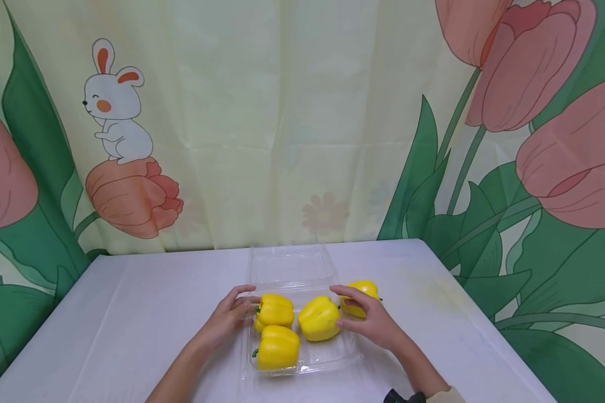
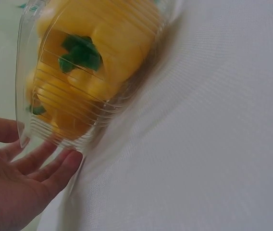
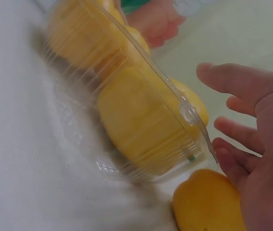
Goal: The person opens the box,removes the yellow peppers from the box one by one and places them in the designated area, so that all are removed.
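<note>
A clear plastic clamshell container (image 1: pixel 327 355) lies open on the table, its lid (image 1: pixel 291 267) folded to the back. Several yellow bell peppers with green stems sit inside: one at the front left (image 1: pixel 278 348), one behind it (image 1: pixel 275 309), one on the right (image 1: pixel 319 319). Another is mostly hidden under the back left one. My left hand (image 1: pixel 227 316) is at the container's left side, its relaxed fingertips against the ribbed wall in the left wrist view. My right hand (image 1: pixel 370 319) is by the right rim, fingers spread and holding nothing. A loose bell pepper (image 3: pixel 207 202) lies beside it, outside the container.
A white cloth covers the table (image 1: pixel 146 313). Behind it hangs a pale curtain (image 1: pixel 242 140) printed with tulips and a rabbit. A dark band (image 1: pixel 404 396) shows at the right wrist, next to a beige sleeve (image 1: pixel 446 395).
</note>
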The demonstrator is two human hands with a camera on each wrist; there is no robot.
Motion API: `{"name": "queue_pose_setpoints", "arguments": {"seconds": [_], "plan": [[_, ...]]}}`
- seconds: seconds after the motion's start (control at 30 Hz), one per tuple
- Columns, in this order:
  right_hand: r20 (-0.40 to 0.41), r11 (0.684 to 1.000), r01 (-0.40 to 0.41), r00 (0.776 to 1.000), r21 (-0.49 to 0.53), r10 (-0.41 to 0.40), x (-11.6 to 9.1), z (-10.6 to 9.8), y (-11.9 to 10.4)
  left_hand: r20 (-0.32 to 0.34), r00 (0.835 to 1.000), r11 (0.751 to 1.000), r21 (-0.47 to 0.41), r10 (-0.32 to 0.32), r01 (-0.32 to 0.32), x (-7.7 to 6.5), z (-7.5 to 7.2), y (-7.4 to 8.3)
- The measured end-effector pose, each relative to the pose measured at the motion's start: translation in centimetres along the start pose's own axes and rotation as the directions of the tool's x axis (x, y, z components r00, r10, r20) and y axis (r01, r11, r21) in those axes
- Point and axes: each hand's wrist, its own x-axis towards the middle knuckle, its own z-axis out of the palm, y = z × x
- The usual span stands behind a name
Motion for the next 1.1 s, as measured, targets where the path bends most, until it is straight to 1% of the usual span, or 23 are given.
{"name": "queue_pose_setpoints", "arguments": {"seconds": [0.33,0.47,0.57,0.8,1.1], "plan": [[0.005,0.995,-0.033,0.999,-0.093,0.034,0.0,0.6,-0.4,-0.002,1.0,1.0,0.001,-0.001,0.001,-0.2,0.0,0.2],[0.001,0.992,-0.057,0.998,-0.111,0.058,-0.1,0.8,-0.7,0.0,1.0,1.0,0.0,0.001,-0.001,-0.3,0.0,0.3],[-0.002,0.99,-0.056,0.998,-0.129,0.056,-0.1,1.0,-0.8,0.003,1.0,1.0,-0.002,0.002,-0.002,-0.3,0.0,0.3],[-0.006,0.979,-0.005,1.0,-0.203,0.003,-0.2,1.3,-0.7,0.0,1.0,1.0,0.005,-0.002,0.002,-0.2,0.0,0.3],[0.015,0.973,-0.001,1.0,-0.231,0.005,-0.2,1.6,-0.6,-0.002,1.0,1.0,0.013,0.003,-0.003,-0.3,0.0,0.4]]}}
